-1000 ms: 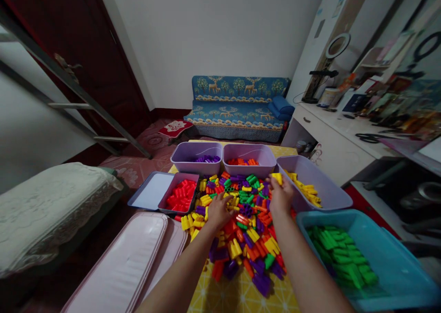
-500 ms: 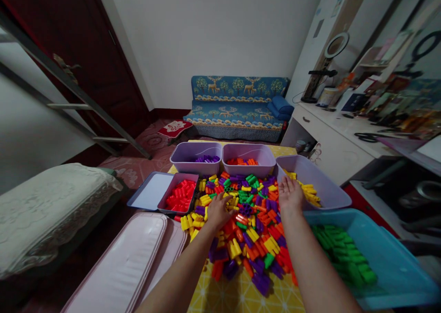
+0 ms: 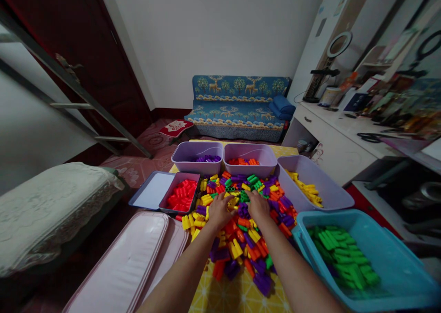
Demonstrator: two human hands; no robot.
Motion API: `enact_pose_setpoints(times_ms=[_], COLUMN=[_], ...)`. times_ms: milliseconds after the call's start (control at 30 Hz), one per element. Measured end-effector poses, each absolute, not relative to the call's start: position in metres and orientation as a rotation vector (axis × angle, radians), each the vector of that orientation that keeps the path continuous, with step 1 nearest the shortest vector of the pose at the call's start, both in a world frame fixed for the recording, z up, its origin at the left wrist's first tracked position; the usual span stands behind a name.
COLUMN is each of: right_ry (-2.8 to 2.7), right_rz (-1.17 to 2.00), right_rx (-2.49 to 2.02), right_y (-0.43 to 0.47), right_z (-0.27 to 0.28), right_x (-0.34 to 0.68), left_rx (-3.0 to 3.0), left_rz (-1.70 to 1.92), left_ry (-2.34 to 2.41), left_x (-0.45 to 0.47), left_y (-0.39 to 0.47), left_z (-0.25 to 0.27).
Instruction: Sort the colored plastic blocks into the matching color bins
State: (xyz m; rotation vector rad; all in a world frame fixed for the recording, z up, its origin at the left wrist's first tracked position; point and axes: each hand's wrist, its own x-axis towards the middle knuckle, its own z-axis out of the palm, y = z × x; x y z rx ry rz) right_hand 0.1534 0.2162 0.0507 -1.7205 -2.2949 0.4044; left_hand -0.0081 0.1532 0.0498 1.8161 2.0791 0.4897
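Resting among blocks (image 3: 236, 248), left hand (image 3: 220, 210), right hand (image 3: 258, 206) (cannot tell whether either grip's closed), three lilac bins (image 3: 250, 169)

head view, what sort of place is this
Most likely a room in someone's home: there is a low sofa with a deer-patterned cover, a dark red door with a handle, and a white cabinet with a cluttered top.

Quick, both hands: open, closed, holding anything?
Left hand: fingers bent over yellow pieces; whether it grips one cannot be told.
Right hand: fingertips at green pieces; grip cannot be told.
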Motion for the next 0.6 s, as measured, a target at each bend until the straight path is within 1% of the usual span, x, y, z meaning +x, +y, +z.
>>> enact_pose_setpoints(times_ms=[167, 300, 433, 600], right_ry=[-2.323, -2.326, -2.233, -2.071], right_rz=[0.394, 0.466, 0.595, 0.629], right_rx=[-1.704, -1.634, -1.622, -1.649], right_y=[0.221, 0.222, 0.223, 0.221], right_z=[0.051, 0.043, 0.037, 0.036], right_x=[0.149, 0.148, 0.151, 0.154], left_rx=[1.818, 1.819, 1.813, 1.801], left_rz=[0.471, 0.475, 0.475, 0.460], left_ry=[2.086, 2.086, 2.084, 2.082], left_x=[-0.008, -0.008, -0.008, -0.008], left_y=[0.154, 0.154, 0.154, 0.155], left_z=[0.049, 0.049, 0.048, 0.048])
